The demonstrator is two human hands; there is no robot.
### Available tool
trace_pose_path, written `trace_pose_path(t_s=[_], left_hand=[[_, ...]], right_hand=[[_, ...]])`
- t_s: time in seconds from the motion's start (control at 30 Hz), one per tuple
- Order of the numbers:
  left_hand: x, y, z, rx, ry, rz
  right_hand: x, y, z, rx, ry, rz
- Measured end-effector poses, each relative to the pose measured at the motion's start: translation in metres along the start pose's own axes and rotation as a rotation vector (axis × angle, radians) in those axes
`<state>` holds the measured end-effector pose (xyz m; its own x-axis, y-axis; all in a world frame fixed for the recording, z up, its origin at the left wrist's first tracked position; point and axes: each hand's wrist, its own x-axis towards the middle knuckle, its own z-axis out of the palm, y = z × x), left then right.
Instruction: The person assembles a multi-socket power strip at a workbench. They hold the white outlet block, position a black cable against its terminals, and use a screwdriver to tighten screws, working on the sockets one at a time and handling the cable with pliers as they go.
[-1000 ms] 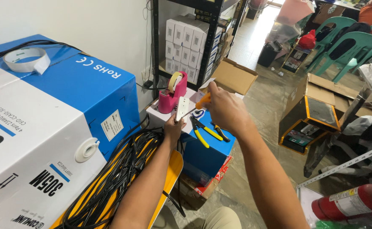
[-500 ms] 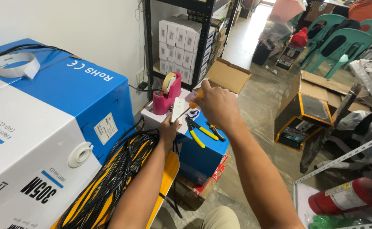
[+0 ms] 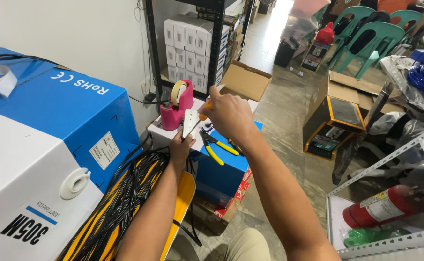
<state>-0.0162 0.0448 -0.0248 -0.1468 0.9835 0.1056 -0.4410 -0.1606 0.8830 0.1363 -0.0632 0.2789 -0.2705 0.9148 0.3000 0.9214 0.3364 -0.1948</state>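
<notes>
Hands are working together: left hand [image 3: 182, 145] is pinching a small white plate [image 3: 190, 123] upright, right hand [image 3: 227, 116] is gripping an orange-handled tool [image 3: 203, 110] closed-fisted; steadying the plate seems advisable.

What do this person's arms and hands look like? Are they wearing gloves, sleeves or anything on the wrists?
Both arms are bare from the bottom of the picture up, with no sleeves in view. The left hand and the right hand wear no gloves. No watch, band or ring shows on either wrist or on the fingers that can be seen.
</notes>
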Motion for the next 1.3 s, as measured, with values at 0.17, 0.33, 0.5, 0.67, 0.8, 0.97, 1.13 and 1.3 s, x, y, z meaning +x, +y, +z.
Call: trace_pose_path(t_s=[0.17, 0.33, 0.5, 0.67, 0.8, 0.97, 1.13, 1.3], left_hand=[[-0.002, 0.000, 0.000, 0.006, 0.011, -0.018], [-0.003, 0.004, 0.003, 0.012, 0.029, -0.009], [-0.006, 0.007, 0.005, 0.067, 0.022, -0.025], [-0.003, 0.006, 0.004, 0.036, 0.036, -0.042], [0.000, 0.004, 0.002, -0.066, 0.022, -0.100], [0.001, 0.002, 0.001, -0.055, 0.002, -0.057], [-0.002, 0.000, 0.000, -0.031, 0.001, -0.065], [0.000, 0.001, 0.000, -0.050, 0.022, -0.077]], right_hand=[[0.000, 0.001, 0.000, -0.046, 0.093, -0.041], [0.000, 0.008, 0.001, 0.072, 0.149, -0.237], [0.011, -0.006, -0.001, -0.149, 0.075, 0.008], [0.006, -0.009, -0.006, -0.010, 0.061, -0.049], [-0.001, 0.005, -0.010, 0.181, -0.021, -0.319], [0.002, 0.010, -0.007, 0.043, 0.090, -0.256], [0.002, 0.004, -0.009, -0.091, 0.020, -0.098], [0.006, -0.003, -0.012, -0.189, -0.034, 0.025]])
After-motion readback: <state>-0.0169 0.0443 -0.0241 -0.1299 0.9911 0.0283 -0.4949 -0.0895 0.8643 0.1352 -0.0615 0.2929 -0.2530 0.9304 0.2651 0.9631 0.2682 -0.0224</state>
